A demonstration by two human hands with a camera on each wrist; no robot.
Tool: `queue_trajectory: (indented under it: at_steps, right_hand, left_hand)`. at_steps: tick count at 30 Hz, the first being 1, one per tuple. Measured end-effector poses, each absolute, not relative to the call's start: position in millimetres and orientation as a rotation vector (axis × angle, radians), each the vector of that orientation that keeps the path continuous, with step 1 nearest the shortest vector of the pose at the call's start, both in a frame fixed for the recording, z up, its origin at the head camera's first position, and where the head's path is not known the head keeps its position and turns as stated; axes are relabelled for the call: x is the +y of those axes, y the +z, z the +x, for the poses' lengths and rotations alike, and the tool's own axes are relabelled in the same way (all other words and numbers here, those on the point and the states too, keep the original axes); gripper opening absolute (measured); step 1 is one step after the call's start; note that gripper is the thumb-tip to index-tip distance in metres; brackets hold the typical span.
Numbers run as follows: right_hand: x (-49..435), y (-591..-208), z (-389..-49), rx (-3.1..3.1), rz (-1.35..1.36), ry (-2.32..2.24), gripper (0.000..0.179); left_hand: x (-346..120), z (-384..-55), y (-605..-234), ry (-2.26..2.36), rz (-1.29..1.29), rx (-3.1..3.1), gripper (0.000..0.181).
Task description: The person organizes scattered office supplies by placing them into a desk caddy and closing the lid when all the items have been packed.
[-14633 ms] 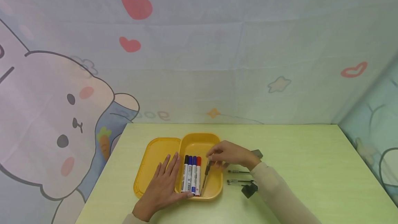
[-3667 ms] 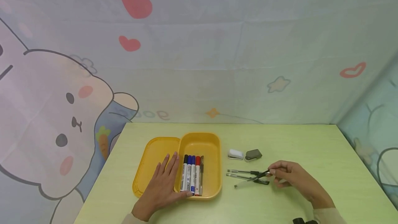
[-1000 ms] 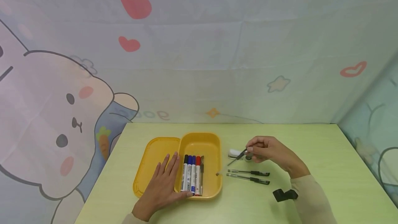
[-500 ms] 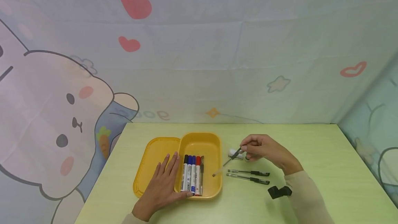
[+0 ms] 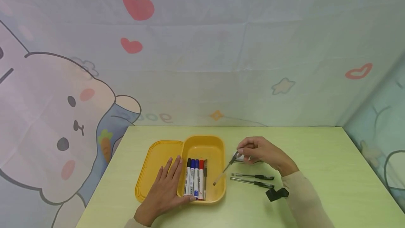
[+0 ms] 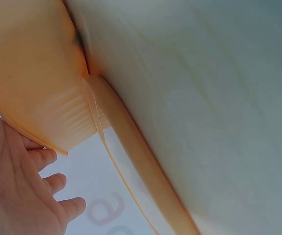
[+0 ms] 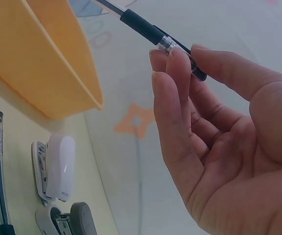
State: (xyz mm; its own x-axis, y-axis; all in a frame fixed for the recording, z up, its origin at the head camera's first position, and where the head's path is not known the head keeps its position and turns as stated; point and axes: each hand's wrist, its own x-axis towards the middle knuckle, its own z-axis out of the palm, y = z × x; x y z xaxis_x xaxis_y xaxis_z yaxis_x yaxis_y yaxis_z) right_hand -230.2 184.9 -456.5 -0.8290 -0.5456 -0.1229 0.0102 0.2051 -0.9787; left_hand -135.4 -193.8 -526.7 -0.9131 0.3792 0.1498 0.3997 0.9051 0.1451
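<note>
Green desk [image 5: 316, 168]; toward its far edge, my right hand [image 5: 262, 151] pinches a pen [image 7: 143, 28] by the clip end, partly over the yellow box [image 5: 204, 147]. Left hand [image 5: 164, 191] lies spread. Pen probably light, stiff; hold there.

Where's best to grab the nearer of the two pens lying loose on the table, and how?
Probably pinch that pen by its black end, from above and the right: it lies flat, that end pointing right, away from the yellow box.

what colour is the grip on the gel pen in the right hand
Black; the gel pen's grip shows best in the right wrist view.
</note>
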Motion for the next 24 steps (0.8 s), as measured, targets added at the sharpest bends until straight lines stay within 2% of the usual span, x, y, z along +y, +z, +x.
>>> queue_trajectory:
  at_steps: [18, 24]
  right_hand:
    - [156, -463, -236, 1.949, -0.640, -1.647, 0.028]
    - [149, -464, -236, 1.952, -0.627, -1.629, 0.032]
  left_hand:
    - [-193, -134, -525, -0.264, -0.596, -2.962, 0.121]
    - [-194, -135, -526, -0.272, -0.597, -2.961, 0.121]
